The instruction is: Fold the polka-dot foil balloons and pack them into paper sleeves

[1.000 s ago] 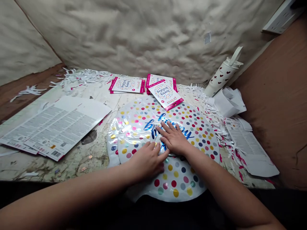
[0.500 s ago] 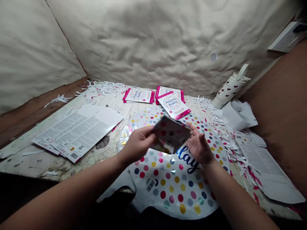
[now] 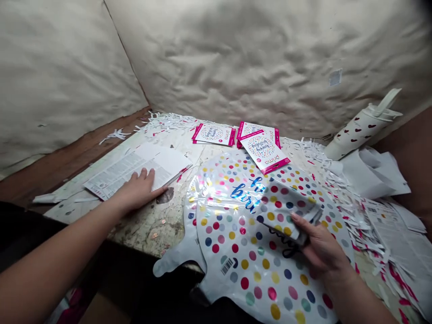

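Note:
In my right hand (image 3: 326,252) is a folded foil balloon (image 3: 286,209) with coloured dots, gripped at its right end between thumb and fingers. It hovers over flat, dotted foil balloons (image 3: 249,256) with blue lettering that lie spread on the table and hang over its front edge. My left hand (image 3: 138,191) rests palm down, fingers spread, on a small stack of printed card sleeves (image 3: 118,173) at the left. Beyond the balloons lie white and pink birthday packets (image 3: 265,150), with another packet pile (image 3: 214,134) to their left.
Paper shreds (image 3: 172,120) line the table's back edge and right side. A cream tumbler with hearts (image 3: 362,128) leans at the back right, beside curled white paper (image 3: 374,173). More printed sheets (image 3: 394,243) lie at the right. A brown paper-covered wall (image 3: 236,58) stands behind.
My left hand has let go of the folded balloon and moved left onto the card sleeves. My right hand now holds the balloon alone. The view has shifted left.

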Demonstrator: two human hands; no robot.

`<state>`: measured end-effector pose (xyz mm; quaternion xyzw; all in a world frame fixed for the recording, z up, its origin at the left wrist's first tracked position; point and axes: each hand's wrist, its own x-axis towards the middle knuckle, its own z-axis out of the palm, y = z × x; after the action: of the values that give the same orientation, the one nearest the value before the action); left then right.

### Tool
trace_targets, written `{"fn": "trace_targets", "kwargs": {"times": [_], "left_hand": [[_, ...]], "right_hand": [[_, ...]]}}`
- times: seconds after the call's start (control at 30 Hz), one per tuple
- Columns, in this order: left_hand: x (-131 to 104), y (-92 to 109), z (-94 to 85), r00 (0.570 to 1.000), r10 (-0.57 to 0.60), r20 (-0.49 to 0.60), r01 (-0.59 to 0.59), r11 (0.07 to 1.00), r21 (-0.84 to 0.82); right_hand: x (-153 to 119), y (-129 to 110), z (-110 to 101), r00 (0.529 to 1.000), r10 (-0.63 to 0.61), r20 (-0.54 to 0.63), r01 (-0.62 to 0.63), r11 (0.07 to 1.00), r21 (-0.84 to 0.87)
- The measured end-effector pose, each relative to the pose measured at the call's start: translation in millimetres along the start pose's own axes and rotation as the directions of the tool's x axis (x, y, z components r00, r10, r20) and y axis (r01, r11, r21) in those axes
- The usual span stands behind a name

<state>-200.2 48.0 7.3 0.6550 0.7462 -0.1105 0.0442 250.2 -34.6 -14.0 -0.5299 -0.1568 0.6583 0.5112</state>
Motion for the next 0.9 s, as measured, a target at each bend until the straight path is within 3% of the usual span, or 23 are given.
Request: {"fn": "trace_targets", "kwargs": {"times": [0.07,0.13,0.2,0.27,0.33,0.37,0.4,0.47,0.57,0.73,0.9], "left_hand": [[2,-10,-12.1,0.994,0.102,0.031,-0.103,0.994,0.045],[-5,-1,-29.4,0.987,0.162,0.002,-0.162,0.985,0.057],[-23,27,-40.9,0.979,0.199,-0.051,-0.196,0.979,0.060],[-53,72,-39.5,0.954,0.295,-0.060,-0.291,0.954,0.070],[-92,126,-28.2,0.849,0.528,0.026,-0.527,0.841,0.125],[-111,152,-21.9,0.765,0.638,0.095,-0.644,0.753,0.132],[-127,174,-16.7,0.696,0.705,0.139,-0.718,0.680,0.148],[-143,206,-12.6,0.626,0.762,0.167,-0.780,0.611,0.137],[-123,224,-17.7,0.564,0.823,0.070,-0.826,0.561,0.057],[-64,229,-13.5,0.346,0.913,-0.215,-0.932,0.361,0.036],[-57,231,-6.3,0.283,0.917,-0.281,-0.957,0.288,-0.022]], "right_hand": [[-1,1,-12,0.999,-0.010,-0.031,0.010,1.000,0.024],[-4,2,-18,0.998,-0.012,-0.059,0.016,0.998,0.054],[-6,0,-19,0.996,-0.020,-0.093,0.026,0.997,0.073],[-7,-5,-15,0.993,-0.046,-0.109,0.052,0.997,0.058],[-4,-10,-8,0.994,-0.098,-0.047,0.097,0.995,-0.009],[0,-12,-4,0.993,-0.119,0.010,0.119,0.990,-0.080],[6,-13,-2,0.988,-0.148,0.052,0.156,0.969,-0.193],[20,-13,-1,0.973,-0.221,0.065,0.226,0.856,-0.466],[38,-11,-11,0.937,-0.348,-0.018,0.237,0.675,-0.699],[37,-10,-20,0.918,-0.395,-0.032,0.245,0.630,-0.737],[13,-16,-16,0.874,-0.476,0.096,0.351,0.483,-0.802]]}}
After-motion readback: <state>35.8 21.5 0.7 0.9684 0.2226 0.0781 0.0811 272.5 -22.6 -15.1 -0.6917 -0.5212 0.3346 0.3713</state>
